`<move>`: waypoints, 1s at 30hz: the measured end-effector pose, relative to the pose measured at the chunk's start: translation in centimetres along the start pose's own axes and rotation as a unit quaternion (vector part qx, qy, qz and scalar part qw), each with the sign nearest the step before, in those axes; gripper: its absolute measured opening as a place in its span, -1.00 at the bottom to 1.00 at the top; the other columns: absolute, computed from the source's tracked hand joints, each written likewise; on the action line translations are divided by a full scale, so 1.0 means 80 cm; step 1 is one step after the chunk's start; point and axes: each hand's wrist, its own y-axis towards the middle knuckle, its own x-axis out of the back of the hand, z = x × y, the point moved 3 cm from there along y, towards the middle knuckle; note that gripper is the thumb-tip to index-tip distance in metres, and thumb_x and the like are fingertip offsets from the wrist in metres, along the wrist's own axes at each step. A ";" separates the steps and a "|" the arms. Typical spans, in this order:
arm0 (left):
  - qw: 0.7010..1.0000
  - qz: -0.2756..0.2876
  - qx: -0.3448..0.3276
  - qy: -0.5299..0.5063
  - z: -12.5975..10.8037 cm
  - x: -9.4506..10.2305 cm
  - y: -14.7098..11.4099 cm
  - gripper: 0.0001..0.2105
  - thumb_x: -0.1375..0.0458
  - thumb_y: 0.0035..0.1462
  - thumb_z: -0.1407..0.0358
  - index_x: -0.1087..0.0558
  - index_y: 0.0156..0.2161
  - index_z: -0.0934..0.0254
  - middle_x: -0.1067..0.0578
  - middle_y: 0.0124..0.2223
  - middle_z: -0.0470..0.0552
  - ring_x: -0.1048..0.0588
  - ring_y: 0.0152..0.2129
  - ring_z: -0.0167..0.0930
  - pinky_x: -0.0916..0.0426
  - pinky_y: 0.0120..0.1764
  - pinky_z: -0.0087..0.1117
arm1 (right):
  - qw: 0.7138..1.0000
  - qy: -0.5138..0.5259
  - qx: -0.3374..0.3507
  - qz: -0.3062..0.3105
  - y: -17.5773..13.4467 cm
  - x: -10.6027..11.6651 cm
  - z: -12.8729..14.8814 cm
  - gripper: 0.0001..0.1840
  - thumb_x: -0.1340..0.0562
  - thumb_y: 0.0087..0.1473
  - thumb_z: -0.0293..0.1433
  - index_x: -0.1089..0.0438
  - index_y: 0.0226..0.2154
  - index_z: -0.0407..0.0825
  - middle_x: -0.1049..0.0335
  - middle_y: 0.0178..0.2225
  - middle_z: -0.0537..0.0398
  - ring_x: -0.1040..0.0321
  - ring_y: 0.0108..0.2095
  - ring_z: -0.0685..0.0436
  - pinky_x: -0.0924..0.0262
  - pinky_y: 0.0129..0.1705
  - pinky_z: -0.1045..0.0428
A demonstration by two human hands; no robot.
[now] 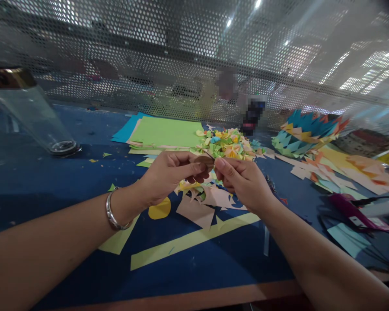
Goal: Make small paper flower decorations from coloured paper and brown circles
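In the head view, my left hand [178,170] is closed, pinching a small tan paper piece [206,160] between thumb and fingers. Fingers and thumb of my right hand [238,175] are pinched together at the right edge of that piece, with a thin dark edge or sliver rising there. My fingers hide much of its shape. Just behind both hands lies a heap of small folded paper pieces [235,147] in green, yellow and orange. Below them are pink paper scraps [194,211], a yellow paper disc [160,209] and a long pale yellow paper strip [194,242].
Green paper sheets [168,131] are stacked behind my left hand. A glass bottle [39,116] stands at the left. At the right are a spiky paper crown [307,134], a purple power strip [353,211] and cables. A perforated metal screen [142,56] closes off the blue table's back.
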 end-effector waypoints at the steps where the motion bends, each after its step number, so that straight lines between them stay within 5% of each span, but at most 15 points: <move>1: 1.000 -0.003 -0.003 0.002 -0.001 0.000 0.000 -0.87 -0.28 0.11 0.23 -0.57 -0.31 0.26 -0.57 -0.38 -0.03 -0.48 -0.45 -0.47 -0.36 -0.35 -0.43 | 1.000 -0.003 0.001 0.003 0.000 0.000 0.001 -0.49 -0.13 0.24 -0.02 -0.23 -0.56 -0.03 0.10 -0.69 0.30 0.17 -0.67 0.12 0.24 -0.61 0.09; 23: 0.995 0.001 -0.022 0.097 -0.012 0.008 0.001 -0.89 -0.22 0.12 0.33 -0.52 -0.42 0.28 -0.53 -0.43 -0.01 -0.45 -0.47 -0.46 -0.34 -0.40 -0.45 | 0.993 -0.109 0.031 0.025 0.000 0.003 0.010 -0.45 -0.09 0.27 -0.02 -0.16 -0.60 -0.02 0.11 -0.67 0.27 0.15 -0.63 0.08 0.21 -0.57 0.06; 30: 0.996 0.011 -0.014 0.090 -0.009 0.009 0.001 -0.87 -0.23 0.12 0.29 -0.54 -0.41 0.29 -0.53 -0.43 0.00 -0.47 -0.46 -0.45 -0.35 -0.37 -0.43 | 0.997 -0.067 0.007 0.035 -0.001 0.001 0.004 -0.45 -0.09 0.26 0.00 -0.19 -0.59 -0.02 0.12 -0.68 0.29 0.17 -0.65 0.10 0.23 -0.59 0.07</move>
